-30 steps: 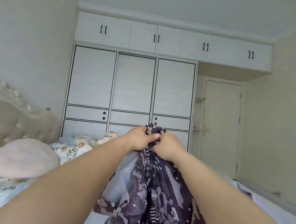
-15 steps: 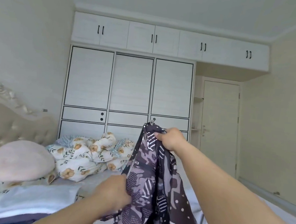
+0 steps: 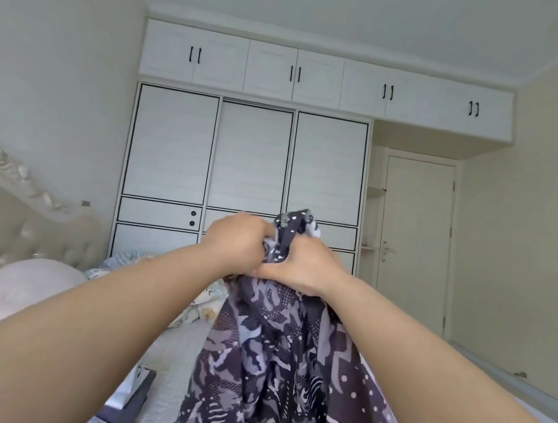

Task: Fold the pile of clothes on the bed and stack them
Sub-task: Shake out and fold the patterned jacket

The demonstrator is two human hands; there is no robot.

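A dark purple patterned garment (image 3: 275,366) hangs in front of me over the bed (image 3: 172,358), lifted at chest height. My left hand (image 3: 236,241) and my right hand (image 3: 303,265) are side by side, both gripping the bunched top edge of the garment, whose tip sticks up between them. The rest of the cloth drapes down between my forearms toward the mattress. A folded dark and white piece (image 3: 132,399) lies on the bed under my left forearm, partly hidden.
A pink round pillow (image 3: 18,290) lies by the tufted headboard (image 3: 13,231) at left. A floral duvet (image 3: 206,303) is bunched behind my arms. A white wardrobe (image 3: 248,160) fills the far wall, with a closed door (image 3: 413,242) to its right.
My left hand rose from low on the garment back up to its top, joining my right hand. The garment's top is bunched between both hands again.
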